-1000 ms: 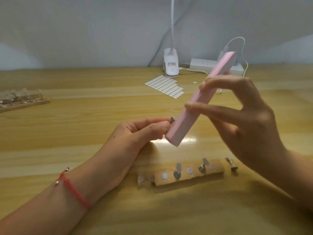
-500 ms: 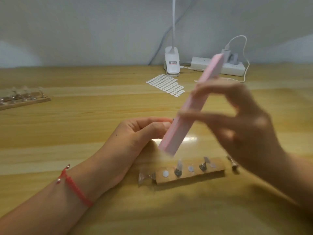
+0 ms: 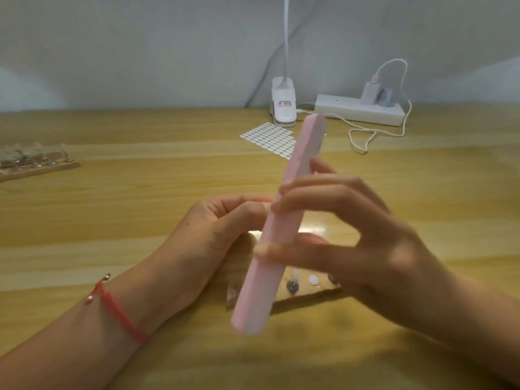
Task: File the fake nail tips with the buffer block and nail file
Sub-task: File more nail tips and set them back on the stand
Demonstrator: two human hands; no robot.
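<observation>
Head view: with the buffer block (image 3: 281,226) gripped by the right hand (image 3: 380,249) and the left hand's (image 3: 213,229) pinch hidden behind it, a tip could be flicked away by hard strokes.

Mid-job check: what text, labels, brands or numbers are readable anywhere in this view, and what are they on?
Nothing can be read in this view.
Label on the lamp base: small dark print, too blurred to read.
Buffer block: no print visible.
Power strip: no print visible.
Sticker sheet: plain white ovals, no text.
</observation>
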